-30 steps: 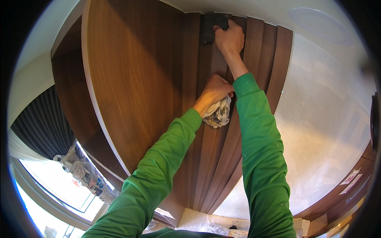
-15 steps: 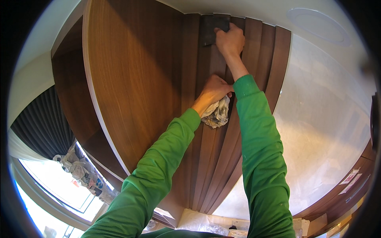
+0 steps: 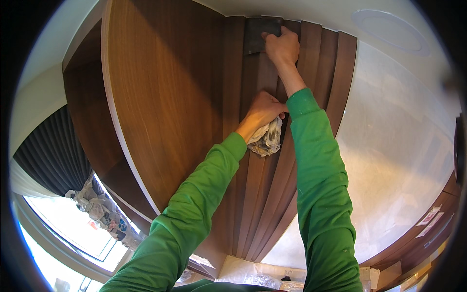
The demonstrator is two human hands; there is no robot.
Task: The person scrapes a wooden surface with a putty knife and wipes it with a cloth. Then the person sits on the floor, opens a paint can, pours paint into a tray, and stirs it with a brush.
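Note:
At the top of the brown slatted wood panel (image 3: 311, 73), my right hand (image 3: 283, 47) grips a thin dark square sheet (image 3: 256, 36). The sheet lies flat against the slats just under the white ceiling, my thumb and fingers at its right edge. Lower down, my left hand (image 3: 265, 109) is closed on a crumpled, stained whitish rag (image 3: 265, 139), which hangs below the fingers in front of the slats. The left fingertips come close to my right sleeve; whether they touch it I cannot tell.
A broad brown wood panel (image 3: 160, 82) stands left of the slats. To the right is a pale wall (image 3: 394, 160), with a round ceiling fitting (image 3: 391, 31) above. A dark pleated curtain (image 3: 53, 151), partly wrapped in plastic, hangs by the bright window at lower left.
My right hand and the dark sheet have shifted very slightly, the sheet's lower edge now a little higher. My left hand and the rag have barely moved.

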